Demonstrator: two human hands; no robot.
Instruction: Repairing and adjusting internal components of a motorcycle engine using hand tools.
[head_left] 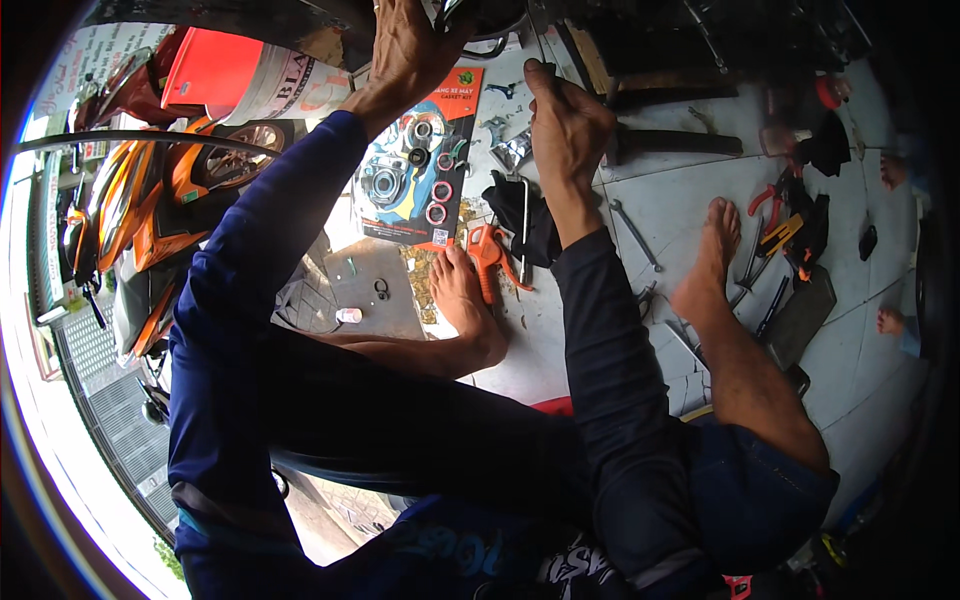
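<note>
My left hand (408, 45) reaches up to the top edge of the view and rests on a dark machine part (480, 20); what its fingers grip is hidden. Just right of it, my right hand (565, 120) is closed around a thin dark tool (545, 70) that points up toward the same part. Both arms wear dark blue sleeves. Below the hands, on the tiled floor (680, 200), lies a card of gaskets and seals (425, 165). My bare feet (465, 300) rest on the floor.
An orange-handled tool (490, 255), a black cloth (525, 215) and a wrench (635, 235) lie near my feet. Pliers and other tools (785, 235) lie at the right. An orange scooter (150, 200) and a red-lidded bucket (235, 75) stand at the left.
</note>
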